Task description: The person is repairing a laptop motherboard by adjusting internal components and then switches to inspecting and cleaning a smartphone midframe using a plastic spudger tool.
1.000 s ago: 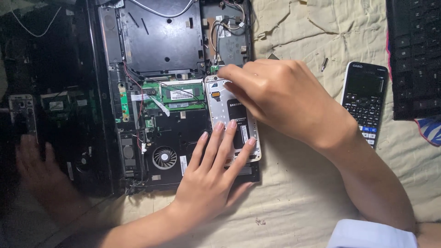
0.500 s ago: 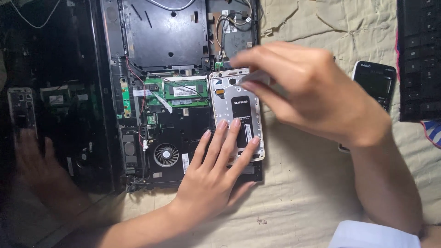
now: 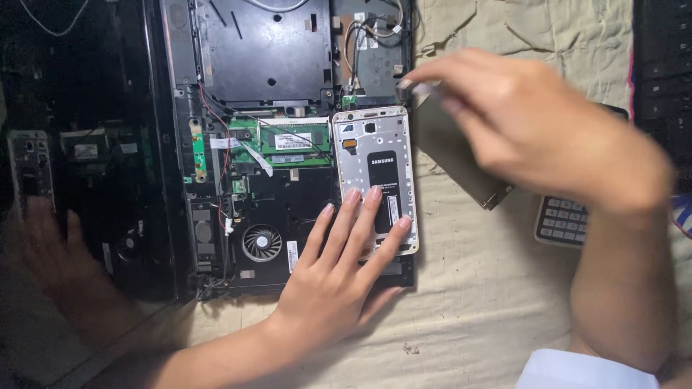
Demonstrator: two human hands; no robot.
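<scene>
A white smartphone (image 3: pixel 375 166) lies back side up, its inner frame bared, on the right part of an opened laptop base (image 3: pixel 267 65). My left hand (image 3: pixel 339 281) rests flat on the phone's lower half, fingers spread. My right hand (image 3: pixel 533 137) hovers to the right of the phone, blurred by motion. It pinches the top corner of a thin grey-brown back cover (image 3: pixel 450 155), which hangs tilted just off the phone's right edge. The cover's inner side faces me.
The laptop base shows a green memory module (image 3: pixel 292 140), a round fan (image 3: pixel 261 241) and loose wires. Its dark glossy screen (image 3: pixel 72 180) lies to the left, mirroring a hand. A calculator (image 3: pixel 566 220) and a black keyboard (image 3: pixel 659 72) lie on the beige cloth (image 3: pixel 468 302) at right.
My right hand has peeled the back cover off the phone and swung it away to the right. My left hand has stayed pressed on the phone.
</scene>
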